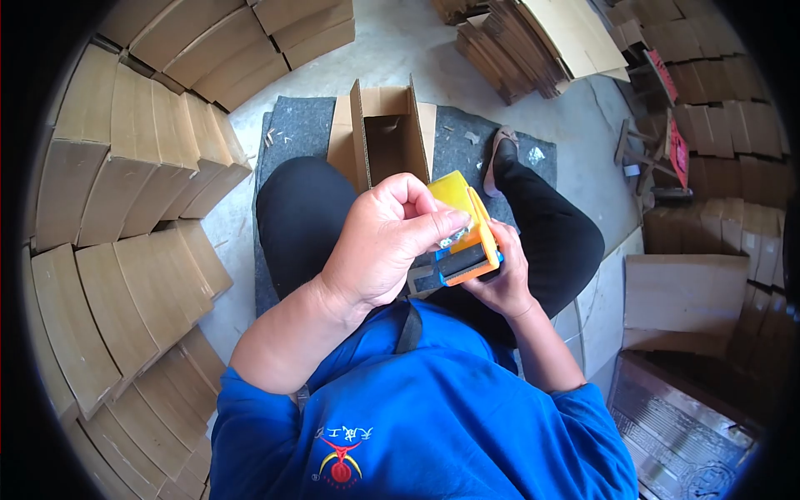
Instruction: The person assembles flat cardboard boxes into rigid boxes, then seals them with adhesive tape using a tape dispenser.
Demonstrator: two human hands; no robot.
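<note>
My right hand (510,271) is wrapped around a tape dispenser (486,237) with an orange and blue frame and a dark roller. It carries a roll of yellow packing tape (451,192). My left hand (379,242) is closed in a pinch, thumb against fingers, at the near side of the roll. A small whitish-green patterned patch shows just under the fingertips; what they pinch is hidden. Beyond both hands, between my legs, an open cardboard box (362,137) stands with its flaps spread.
Stacked cardboard boxes (137,167) line the left side. Flattened cardboard (521,50) is piled ahead, beside more stacks at right. A grey mat (292,125) with small scraps lies under my feet. A wooden stool with red parts (677,150) and a silvery patterned panel (671,433) are on the right.
</note>
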